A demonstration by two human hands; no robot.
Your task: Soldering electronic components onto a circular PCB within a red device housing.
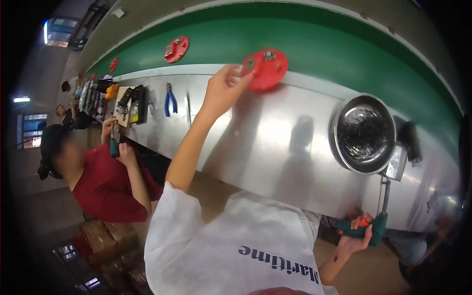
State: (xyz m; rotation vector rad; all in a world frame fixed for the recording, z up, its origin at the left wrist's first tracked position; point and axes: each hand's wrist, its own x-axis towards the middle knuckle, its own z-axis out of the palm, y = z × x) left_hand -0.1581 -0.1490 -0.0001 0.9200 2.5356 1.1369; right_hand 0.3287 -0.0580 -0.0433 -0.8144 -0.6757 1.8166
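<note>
My left hand (227,91) is stretched out over the far side of the metal bench, thumb and fingers closed on the near left edge of a round red plastic plate (270,77). Small green and metallic parts sit on this plate, which lies partly over the green belt. Low on the right, my right hand (355,240) grips a green pistol-shaped power screwdriver (377,231) with red details. Its long metal shaft points up toward a steel bowl (336,135). Inside the bowl is a heap of small dark pieces (364,130), perhaps screws.
The green conveyor belt (324,42) runs along the far side, carrying another red plate (176,49). Blue-handled pliers (170,102) lie on the bench (265,142) at left. A co-worker in a red shirt (105,184) holds a green tool. A dark object (409,140) lies beside the bowl.
</note>
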